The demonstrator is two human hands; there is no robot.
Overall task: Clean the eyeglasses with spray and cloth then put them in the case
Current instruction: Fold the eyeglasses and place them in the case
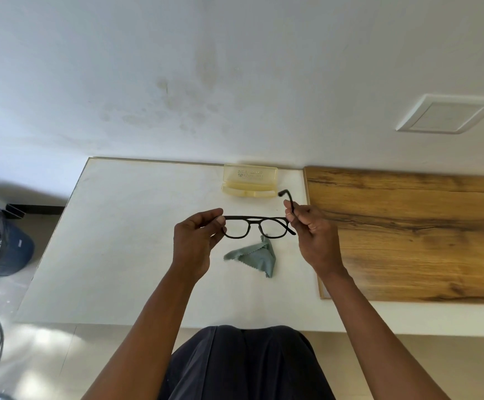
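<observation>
Both hands hold the eyeglasses (256, 226) up over the white table (125, 241), left hand (196, 241) pinching one frame corner, right hand (311, 229) gripping the arm hinge, smart since they look light, thin, probably fragile.

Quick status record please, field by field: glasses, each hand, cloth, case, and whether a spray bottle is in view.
glasses: black eyeglasses held up over the white table, one temple unfolded toward the case
left hand: left hand pinches the frame's left end
right hand: right hand has its grip on the right temple near the hinge
cloth: grey-green cloth lies crumpled on the table, below the glasses
case: yellowish case open by the wall
spray: none visible
</observation>
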